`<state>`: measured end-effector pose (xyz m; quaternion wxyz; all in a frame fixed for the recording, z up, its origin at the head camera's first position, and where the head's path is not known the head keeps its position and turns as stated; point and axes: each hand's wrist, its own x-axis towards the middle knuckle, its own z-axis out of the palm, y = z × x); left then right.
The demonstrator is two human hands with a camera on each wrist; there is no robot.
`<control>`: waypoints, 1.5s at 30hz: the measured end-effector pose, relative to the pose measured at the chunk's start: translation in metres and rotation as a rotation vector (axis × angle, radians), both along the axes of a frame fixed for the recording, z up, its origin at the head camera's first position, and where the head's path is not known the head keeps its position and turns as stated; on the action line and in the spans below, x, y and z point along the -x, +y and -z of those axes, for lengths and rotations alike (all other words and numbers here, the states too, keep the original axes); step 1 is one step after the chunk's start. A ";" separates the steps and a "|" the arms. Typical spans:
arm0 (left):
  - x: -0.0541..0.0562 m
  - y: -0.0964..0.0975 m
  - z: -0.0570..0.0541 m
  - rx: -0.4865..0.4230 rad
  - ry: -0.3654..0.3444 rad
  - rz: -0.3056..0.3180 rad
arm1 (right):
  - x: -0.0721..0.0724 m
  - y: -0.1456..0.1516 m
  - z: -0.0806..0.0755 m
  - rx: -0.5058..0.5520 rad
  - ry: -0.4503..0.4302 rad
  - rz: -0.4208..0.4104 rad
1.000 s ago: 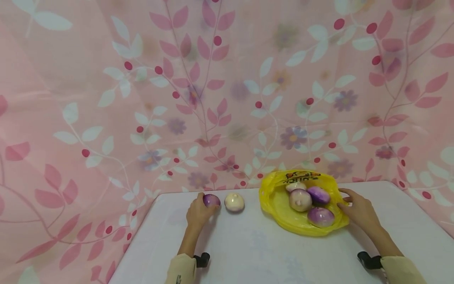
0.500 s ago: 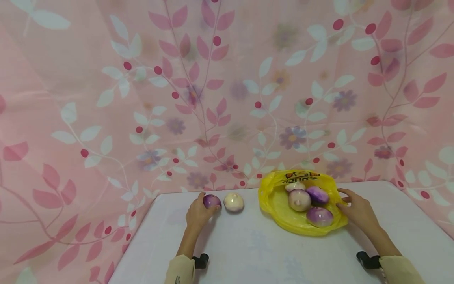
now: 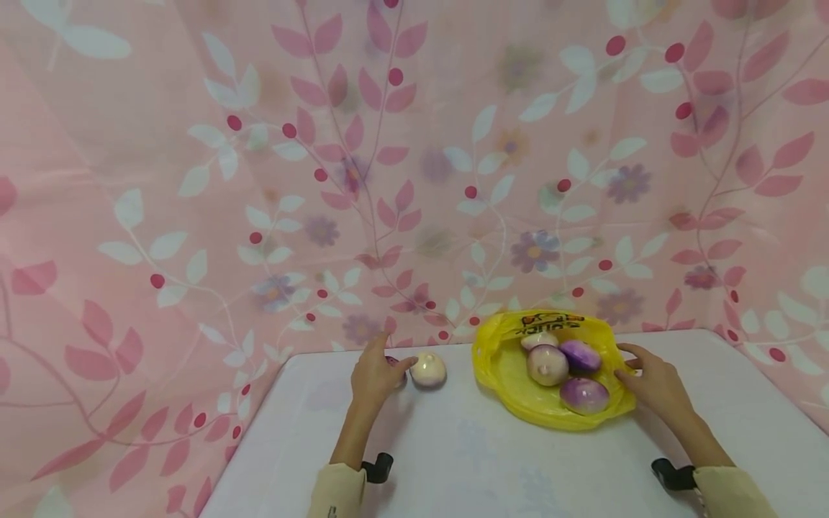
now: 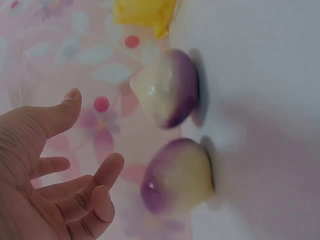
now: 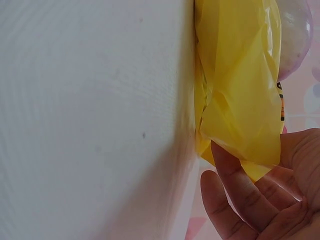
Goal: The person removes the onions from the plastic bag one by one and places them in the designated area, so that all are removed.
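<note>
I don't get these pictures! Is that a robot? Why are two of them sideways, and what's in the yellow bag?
No robot here, just a person's two bare hands. The wide picture comes from a camera on the person's head, looking forward and down. The two sideways ones come from cameras worn on the wrists, so the white table looks tipped up.

On the table sits an open yellow bag with four purple-and-white, onion-shaped things showing inside. Two more onion-shaped things sit outside it.

The right hand holds the bag's edge. The left hand is near the two outside ones, but its wrist picture shows it holding nothing.
</note>
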<state>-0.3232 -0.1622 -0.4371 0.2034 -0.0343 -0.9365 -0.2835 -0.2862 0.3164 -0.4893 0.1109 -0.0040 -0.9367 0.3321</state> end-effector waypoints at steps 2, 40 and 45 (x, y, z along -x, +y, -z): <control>-0.003 0.011 -0.003 0.003 0.005 0.028 | 0.000 0.000 0.000 0.003 -0.003 0.000; 0.023 0.173 0.040 0.273 0.121 0.616 | -0.006 0.005 0.004 -0.029 0.045 -0.018; 0.028 0.185 0.037 0.333 0.022 0.583 | -0.003 0.001 0.002 -0.017 0.035 -0.020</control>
